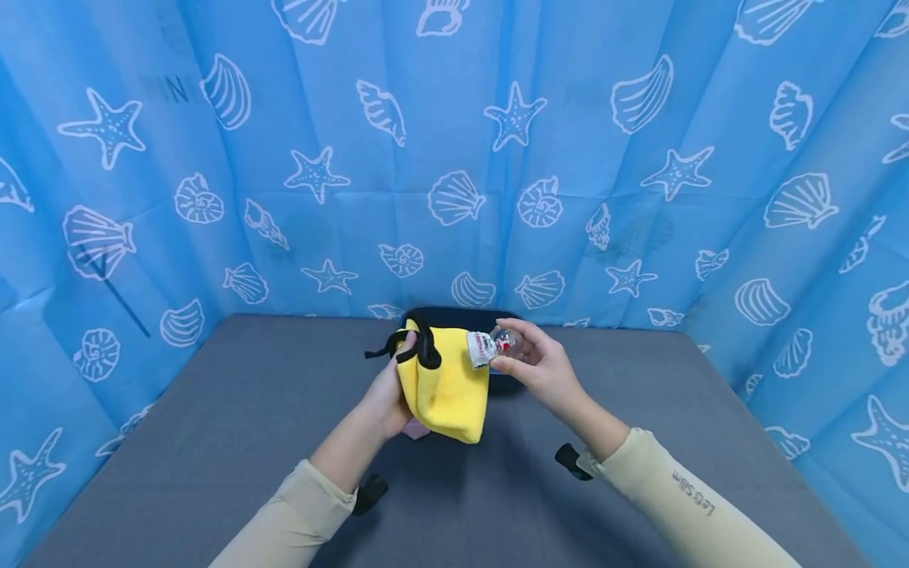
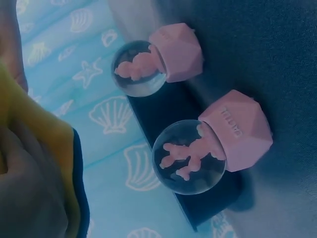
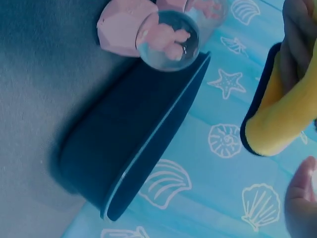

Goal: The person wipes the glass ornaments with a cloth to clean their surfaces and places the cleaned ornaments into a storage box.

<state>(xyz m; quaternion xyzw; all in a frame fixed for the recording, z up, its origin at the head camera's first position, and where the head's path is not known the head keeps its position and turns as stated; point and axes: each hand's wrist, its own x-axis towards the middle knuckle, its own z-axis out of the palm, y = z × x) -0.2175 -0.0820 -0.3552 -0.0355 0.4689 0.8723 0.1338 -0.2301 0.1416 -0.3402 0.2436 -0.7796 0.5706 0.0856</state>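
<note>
My left hand grips a yellow towel with black edging, bunched up and hanging in front of me. The thumb and fingers of my right hand pinch a small snow globe by its clear dome, which has something red inside. Its white, lettered base points left and overlaps the towel in the head view. Two snow globes on faceted pink bases, a nearer one and another one, stand on the table. The towel hides most of them in the head view.
Behind the towel, at the table's far edge, stands a dark, open bin. The grey table is ringed by a blue curtain with white shells and starfish.
</note>
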